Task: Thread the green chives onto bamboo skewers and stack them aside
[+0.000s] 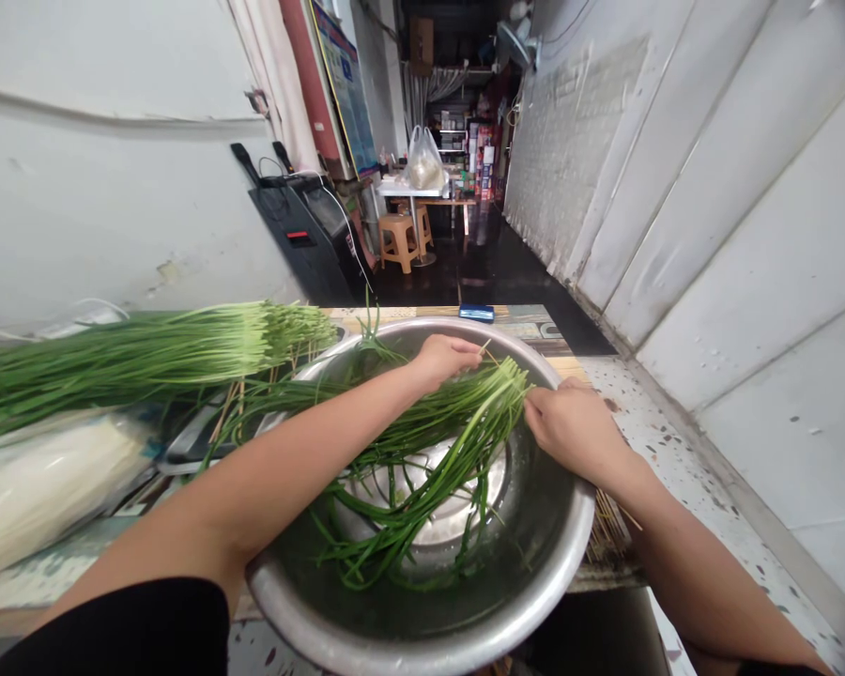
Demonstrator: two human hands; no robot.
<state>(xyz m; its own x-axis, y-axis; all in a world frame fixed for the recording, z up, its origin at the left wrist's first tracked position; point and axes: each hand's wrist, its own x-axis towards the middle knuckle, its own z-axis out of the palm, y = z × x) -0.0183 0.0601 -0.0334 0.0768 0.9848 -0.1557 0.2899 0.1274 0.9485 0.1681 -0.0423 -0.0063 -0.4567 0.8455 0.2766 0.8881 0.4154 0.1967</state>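
A bunch of garlic chives [465,422] lies in a large metal basin [556,563], pale cut ends toward the right rim and green leaves trailing down inside. My left hand [445,361] is closed in a pinch on a thin pale stick [486,347] above the far side of the bunch. At the pale ends, my right hand [570,422] is closed with its fingertips against the chives; whether it also grips a stick there is hidden.
Left of the basin lies a bigger pile of chives [147,352] near a metal tray [187,437] and a pale plastic-wrapped package [49,488]. Thin sticks [609,530] lie right of the basin. Beyond its far rim is a small blue object [477,313].
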